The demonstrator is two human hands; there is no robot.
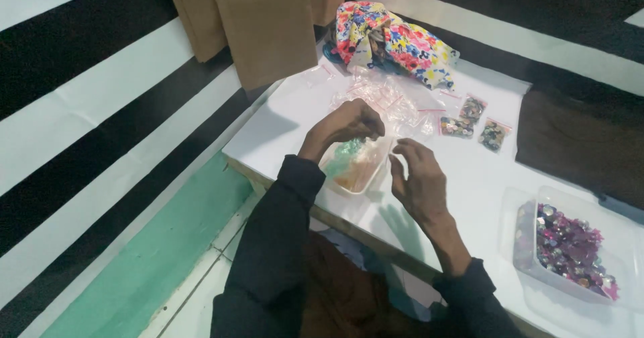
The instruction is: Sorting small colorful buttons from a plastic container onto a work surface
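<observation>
My left hand [345,127] hovers over a small white tray [367,178] holding green and orange pieces, its fingers curled down into the green heap. Whether it pinches any piece I cannot tell. My right hand [417,180] is open just right of the tray, fingers apart, holding nothing. Both sleeves are dark. The tray stands near the front edge of a white table [483,177].
A pile of small clear zip bags [386,100] lies behind the tray, with three filled bags [473,123] to its right. A floral cloth bundle [396,39] sits at the back. A clear box of purple sequins [570,247] stands at right. Brown panels [261,23] lean behind.
</observation>
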